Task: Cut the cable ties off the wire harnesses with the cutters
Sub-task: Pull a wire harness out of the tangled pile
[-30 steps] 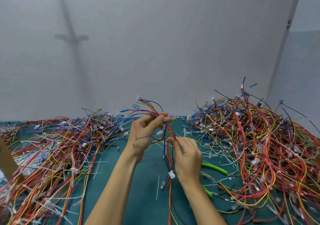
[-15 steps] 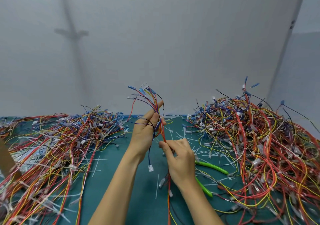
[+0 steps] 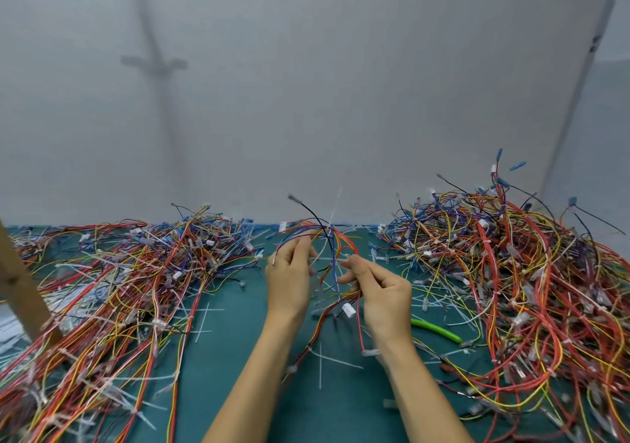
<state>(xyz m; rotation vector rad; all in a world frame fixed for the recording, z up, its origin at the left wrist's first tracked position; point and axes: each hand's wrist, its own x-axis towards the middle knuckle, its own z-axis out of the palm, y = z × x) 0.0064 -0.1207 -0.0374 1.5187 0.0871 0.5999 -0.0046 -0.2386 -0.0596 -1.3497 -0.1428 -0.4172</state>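
Both hands hold one wire harness (image 3: 329, 231) above the middle of the green mat (image 3: 341, 408). The left hand (image 3: 289, 282) grips its arched upper strands, and the right hand (image 3: 387, 297) curls its fingers around the lower strands. The green-handled cutters (image 3: 438, 332) lie on the mat just beside the right wrist, toward the right-edge harness pile (image 3: 528, 289).

Lane of green mat (image 3: 231, 333) between left wire heap (image 3: 119, 289) and right wire heap (image 3: 528, 289), cut ties (image 3: 320, 367) littering it, cutters (image 3: 436, 330) perhaps part-buried
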